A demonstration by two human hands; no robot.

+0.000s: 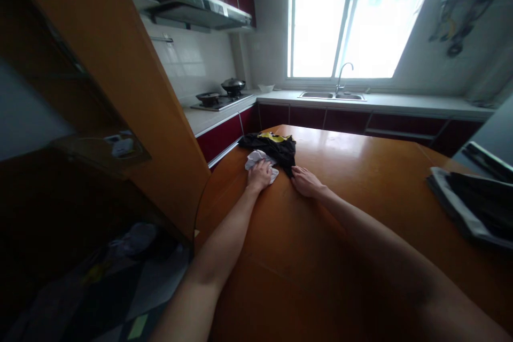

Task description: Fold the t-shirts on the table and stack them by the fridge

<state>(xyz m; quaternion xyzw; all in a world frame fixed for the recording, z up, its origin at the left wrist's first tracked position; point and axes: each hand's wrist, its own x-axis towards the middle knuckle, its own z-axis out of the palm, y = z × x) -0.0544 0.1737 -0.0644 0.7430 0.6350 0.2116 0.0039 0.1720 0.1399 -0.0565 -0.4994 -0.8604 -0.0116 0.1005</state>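
Observation:
My left hand (260, 175) rests on a crumpled white cloth (256, 157) on the wooden table (340, 171), its fingers bent over the fabric. Just to the right, my right hand (306, 180) pinches the near edge of a black garment (280, 150). Yellow fabric shows on the garment's far side. The garment lies bunched behind the white cloth, close to the table's far left edge. The fingertips of my right hand are partly hidden by the dark fabric.
Folded dark and white clothes (476, 206) lie at the table's right side. A wooden cabinet panel (160, 117) stands close on the left. Beyond the table are a gas stove (224, 102) with pans, a counter (409, 104) and a sink (332, 96) under the window.

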